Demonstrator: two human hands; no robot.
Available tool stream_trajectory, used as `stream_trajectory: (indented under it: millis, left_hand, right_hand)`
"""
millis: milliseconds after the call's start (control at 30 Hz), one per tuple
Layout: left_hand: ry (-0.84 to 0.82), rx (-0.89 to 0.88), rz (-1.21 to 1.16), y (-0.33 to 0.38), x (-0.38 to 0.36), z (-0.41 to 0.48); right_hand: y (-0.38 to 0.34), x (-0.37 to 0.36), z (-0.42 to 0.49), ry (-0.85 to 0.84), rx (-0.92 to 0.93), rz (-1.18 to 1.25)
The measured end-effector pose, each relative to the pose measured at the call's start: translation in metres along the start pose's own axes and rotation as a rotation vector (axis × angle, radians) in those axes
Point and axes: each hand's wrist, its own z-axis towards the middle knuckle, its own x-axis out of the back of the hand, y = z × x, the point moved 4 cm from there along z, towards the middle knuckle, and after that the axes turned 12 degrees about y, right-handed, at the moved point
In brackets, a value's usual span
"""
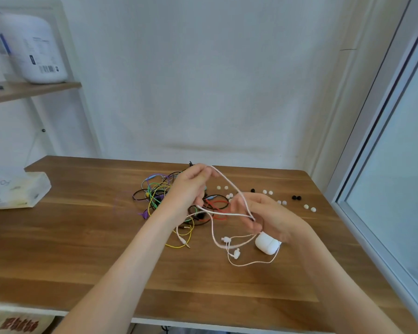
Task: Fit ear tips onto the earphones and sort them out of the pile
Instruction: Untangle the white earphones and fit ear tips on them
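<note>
So both hands have the white cord point(223, 213) lifted just in front of the pile point(169, 201): the left hand point(193, 186) pinches a loop up top, the right hand point(263, 213) has its fingers curled round the other end, and the buds point(234, 254) dangle below, too small to tell if they're fitted yet. Loose tips point(265, 191) sit scattered right of the pile. My worry is a hard yank, since the slack could snag the pile's wires and drag them along, or sweep the case point(267, 243) and tips around the desk point(82, 237).
</note>
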Motion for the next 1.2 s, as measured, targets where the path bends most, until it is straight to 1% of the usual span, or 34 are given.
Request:
stream_trajectory:
  millis: [67,100,233,433,533,567,600,633,667,800,900,967,1033,1100,1200]
  left_hand:
    - [-0.044,0.057,-0.045,0.0,0.007,0.0]
    - [-0.065,0.085,-0.057,0.0,0.011,0.0]
    - [-0.086,0.168,-0.199,-0.002,0.036,0.006]
    - [-0.046,0.24,-0.67,-0.006,0.051,0.011]
    - [-0.036,0.231,-0.882,-0.003,0.048,0.007]
    - [-0.028,0.229,-0.929,-0.003,0.048,0.007]
    - [-0.022,0.233,-0.927,-0.003,0.049,0.007]
    - [-0.023,0.25,-0.864,-0.002,0.049,0.007]
    - [-0.028,0.27,-0.742,-0.004,0.047,0.006]
    - [-0.004,0.266,-0.03,-0.018,0.043,0.007]
    - [-0.088,0.283,0.361,-0.024,0.043,0.004]
    - [-0.153,0.316,0.552,-0.027,0.046,0.004]
    - [-0.174,0.328,0.706,-0.028,0.049,0.003]
    - [-0.199,0.296,0.858,-0.028,0.048,0.001]
    - [-0.264,0.208,0.981,-0.025,0.039,-0.002]
  right_hand:
    - [-0.001,0.009,-0.002,0.026,-0.025,0.032]
    - [-0.001,0.014,-0.004,0.031,-0.036,0.002]
    - [0.001,0.036,-0.01,0.108,-0.093,-0.38]
    - [-0.001,0.057,-0.011,0.49,-0.019,-0.507]
    - [0.006,0.065,-0.008,0.604,-0.043,-0.594]
    - [0.008,0.068,-0.007,0.635,-0.062,-0.608]
    - [0.009,0.07,-0.008,0.668,-0.074,-0.615]
    - [0.01,0.071,-0.009,0.706,-0.074,-0.611]
    - [0.009,0.073,-0.01,0.752,-0.06,-0.586]
    - [0.007,0.08,-0.014,0.932,0.033,-0.361]
    - [0.006,0.086,-0.016,0.995,0.044,-0.186]
    - [0.004,0.088,-0.019,0.965,0.039,-0.022]
    - [0.001,0.087,-0.021,0.894,0.03,0.027]
    - [-0.001,0.083,-0.021,0.822,0.013,-0.053]
    - [-0.003,0.072,-0.017,0.718,-0.011,-0.227]
